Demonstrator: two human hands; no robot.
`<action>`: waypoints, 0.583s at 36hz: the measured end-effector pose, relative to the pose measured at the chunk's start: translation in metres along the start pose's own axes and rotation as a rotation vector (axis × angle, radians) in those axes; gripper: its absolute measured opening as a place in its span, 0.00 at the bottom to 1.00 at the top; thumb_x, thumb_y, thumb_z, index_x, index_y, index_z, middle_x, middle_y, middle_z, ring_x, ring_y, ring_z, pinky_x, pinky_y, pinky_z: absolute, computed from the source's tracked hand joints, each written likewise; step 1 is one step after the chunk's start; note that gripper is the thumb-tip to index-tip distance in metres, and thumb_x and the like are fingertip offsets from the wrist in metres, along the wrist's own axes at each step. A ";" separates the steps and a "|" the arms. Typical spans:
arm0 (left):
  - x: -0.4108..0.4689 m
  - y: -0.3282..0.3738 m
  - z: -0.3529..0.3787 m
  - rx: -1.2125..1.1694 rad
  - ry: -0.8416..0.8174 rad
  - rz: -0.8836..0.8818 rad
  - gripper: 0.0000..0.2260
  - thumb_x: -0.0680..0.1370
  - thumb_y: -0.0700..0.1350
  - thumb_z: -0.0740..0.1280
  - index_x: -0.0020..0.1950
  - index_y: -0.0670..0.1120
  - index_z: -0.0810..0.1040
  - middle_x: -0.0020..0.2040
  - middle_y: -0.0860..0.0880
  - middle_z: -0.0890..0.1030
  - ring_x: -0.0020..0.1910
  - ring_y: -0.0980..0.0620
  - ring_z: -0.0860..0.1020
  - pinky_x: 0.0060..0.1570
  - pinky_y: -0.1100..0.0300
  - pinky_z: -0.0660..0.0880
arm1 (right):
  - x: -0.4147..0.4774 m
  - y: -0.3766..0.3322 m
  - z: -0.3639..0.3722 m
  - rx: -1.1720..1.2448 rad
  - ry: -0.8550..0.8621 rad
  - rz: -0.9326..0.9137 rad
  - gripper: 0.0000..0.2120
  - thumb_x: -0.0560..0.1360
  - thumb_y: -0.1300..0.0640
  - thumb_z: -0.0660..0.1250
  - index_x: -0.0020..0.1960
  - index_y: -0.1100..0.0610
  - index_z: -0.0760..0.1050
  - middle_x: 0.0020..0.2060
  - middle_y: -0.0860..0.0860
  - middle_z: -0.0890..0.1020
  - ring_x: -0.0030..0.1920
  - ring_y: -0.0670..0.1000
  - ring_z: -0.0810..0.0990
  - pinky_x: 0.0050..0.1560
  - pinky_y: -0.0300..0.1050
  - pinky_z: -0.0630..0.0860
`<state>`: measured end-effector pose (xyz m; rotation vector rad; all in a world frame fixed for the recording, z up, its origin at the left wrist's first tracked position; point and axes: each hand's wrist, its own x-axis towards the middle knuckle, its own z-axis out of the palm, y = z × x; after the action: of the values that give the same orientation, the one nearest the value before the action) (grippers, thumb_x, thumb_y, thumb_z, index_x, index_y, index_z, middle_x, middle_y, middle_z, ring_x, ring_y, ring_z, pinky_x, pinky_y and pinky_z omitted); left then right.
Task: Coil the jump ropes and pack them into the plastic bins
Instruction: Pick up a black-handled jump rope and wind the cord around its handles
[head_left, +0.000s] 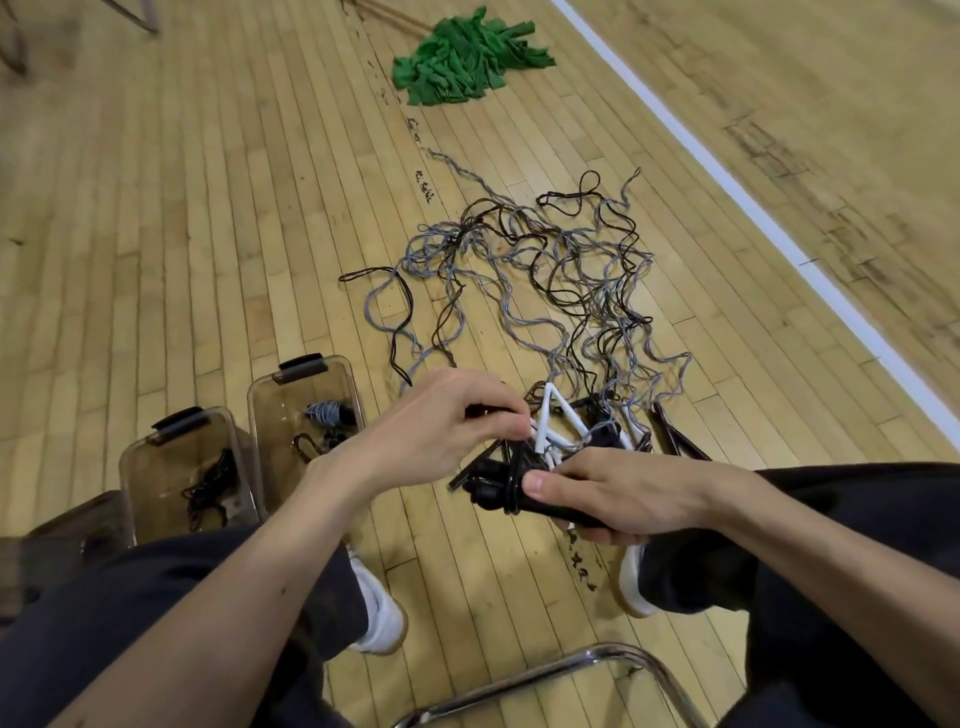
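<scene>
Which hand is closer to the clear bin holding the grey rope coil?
Left. The left hand sits just right of that bin, pinching a black rope; the right hand is farther right, gripping the bundle of handles.

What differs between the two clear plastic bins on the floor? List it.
The nearer clear plastic bin holds only a black coiled rope; the farther clear plastic bin holds a grey coiled rope and a black one. The farther bin stands closer to the loose rope tangle than the nearer bin. Both are transparent, open-topped, and stand on the wooden floor.
</scene>
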<state>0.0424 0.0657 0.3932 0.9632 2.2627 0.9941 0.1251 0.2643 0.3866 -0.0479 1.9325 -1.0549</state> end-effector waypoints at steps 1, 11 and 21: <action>0.000 -0.001 0.000 -0.032 -0.005 -0.016 0.07 0.79 0.51 0.69 0.49 0.51 0.85 0.43 0.58 0.82 0.47 0.58 0.79 0.50 0.59 0.75 | -0.001 -0.001 0.000 0.002 -0.008 -0.019 0.25 0.80 0.33 0.53 0.40 0.54 0.70 0.29 0.49 0.73 0.25 0.45 0.70 0.29 0.37 0.69; 0.003 -0.002 0.005 -0.365 -0.080 -0.049 0.10 0.77 0.54 0.66 0.46 0.52 0.85 0.38 0.46 0.82 0.37 0.46 0.76 0.37 0.57 0.71 | -0.012 -0.009 0.000 0.073 -0.022 -0.145 0.28 0.75 0.29 0.53 0.41 0.54 0.71 0.31 0.51 0.74 0.29 0.50 0.71 0.34 0.44 0.70; 0.010 -0.005 0.022 -0.818 -0.109 -0.197 0.14 0.80 0.47 0.61 0.43 0.39 0.78 0.39 0.53 0.80 0.37 0.58 0.77 0.36 0.67 0.73 | -0.002 -0.002 -0.005 0.216 0.070 -0.223 0.11 0.77 0.58 0.73 0.41 0.55 0.72 0.31 0.54 0.72 0.30 0.51 0.70 0.31 0.43 0.68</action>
<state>0.0483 0.0807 0.3739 0.4100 1.5676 1.5360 0.1219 0.2671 0.3907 -0.1083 1.8952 -1.4260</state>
